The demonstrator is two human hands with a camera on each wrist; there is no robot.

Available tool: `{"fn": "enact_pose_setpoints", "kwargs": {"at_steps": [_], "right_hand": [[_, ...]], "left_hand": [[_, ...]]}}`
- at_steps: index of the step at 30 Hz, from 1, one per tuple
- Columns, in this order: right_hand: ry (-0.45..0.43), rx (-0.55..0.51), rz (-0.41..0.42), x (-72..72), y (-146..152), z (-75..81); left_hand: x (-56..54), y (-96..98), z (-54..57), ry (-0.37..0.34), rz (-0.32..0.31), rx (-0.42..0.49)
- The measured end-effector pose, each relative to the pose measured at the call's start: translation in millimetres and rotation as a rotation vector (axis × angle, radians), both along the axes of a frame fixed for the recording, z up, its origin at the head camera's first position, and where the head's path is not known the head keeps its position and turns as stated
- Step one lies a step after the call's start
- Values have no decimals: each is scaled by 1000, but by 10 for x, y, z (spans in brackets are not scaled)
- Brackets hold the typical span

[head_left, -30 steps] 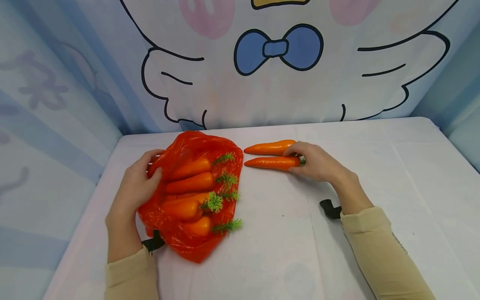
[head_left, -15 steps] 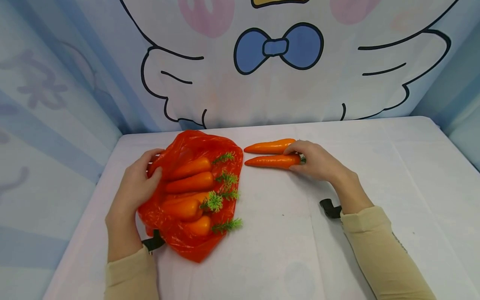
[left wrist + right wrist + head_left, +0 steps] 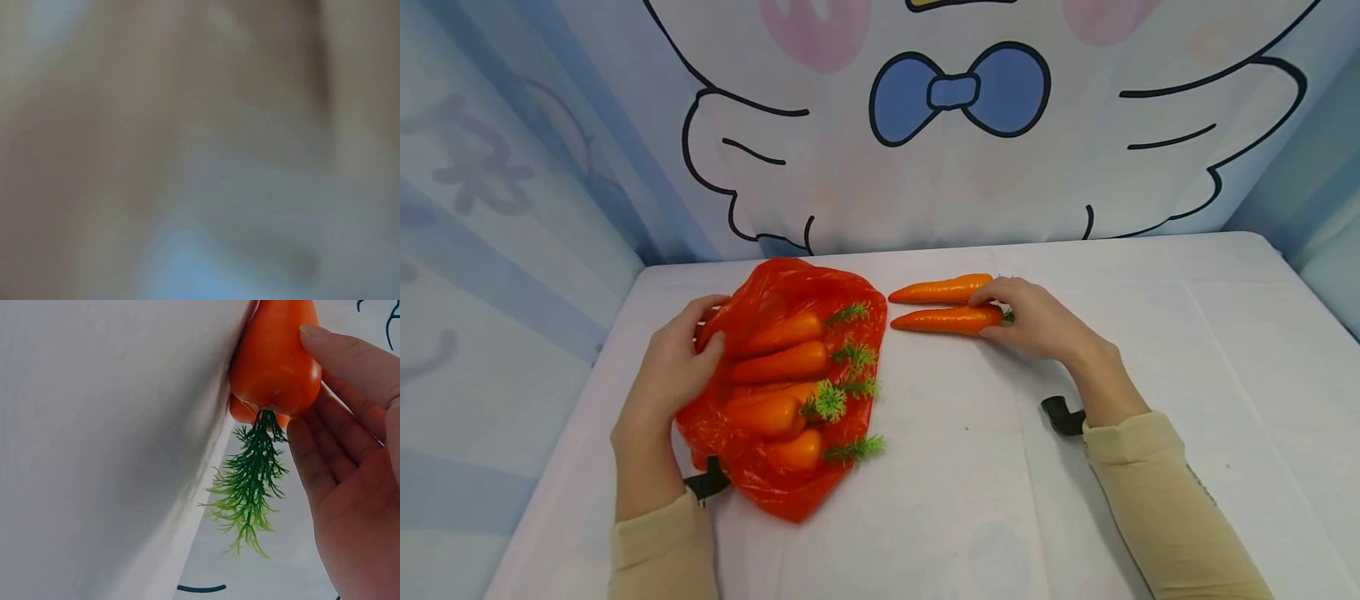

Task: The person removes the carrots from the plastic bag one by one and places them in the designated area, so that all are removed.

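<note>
A red plastic bag [image 3: 793, 498] lies on the left of the table, with several orange carrots [image 3: 782, 364] on it, their green leafy tops pointing right. My left hand [image 3: 670, 371] grips the bag's left side, thumb on top; some fingertips are hidden. To the right of the bag, two more carrots lie side by side, tips toward it. My right hand [image 3: 1037, 321] holds the nearer carrot [image 3: 940, 320] by its thick end, thumb on the near side. Its fingers reach over toward the farther carrot [image 3: 940, 289]. In the right wrist view the held carrot's leafy top [image 3: 253, 469] hangs free.
A white cloth covers the table [image 3: 940, 517]. Behind it stands a printed backdrop [image 3: 955, 183] with a blue bow tie; a blue curtain [image 3: 497, 333] borders the left. Black straps [image 3: 1063, 417] sit at both wrists. The left wrist view is a blur.
Both hands, the bag and the carrots stay in place; the head view shifts very slightly.
</note>
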State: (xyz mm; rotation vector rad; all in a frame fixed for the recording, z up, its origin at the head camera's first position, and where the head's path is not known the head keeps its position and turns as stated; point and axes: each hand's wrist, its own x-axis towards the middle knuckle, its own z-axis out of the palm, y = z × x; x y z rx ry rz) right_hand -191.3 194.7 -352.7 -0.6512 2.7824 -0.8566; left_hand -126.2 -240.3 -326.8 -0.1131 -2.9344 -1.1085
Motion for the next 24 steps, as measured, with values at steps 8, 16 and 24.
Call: {"fn": "enact_pose_setpoints", "kwargs": {"at_steps": [8,16,24], "right_hand": [[2,-25,7,4,16,28],[-6,-27,27,5,14,12],[1,-12,10,7,-15,-3]], "left_hand": [[2,-3,7,-18,3,14],[4,1,4,-32,8,21],[5,9,11,-44,11,26]]}}
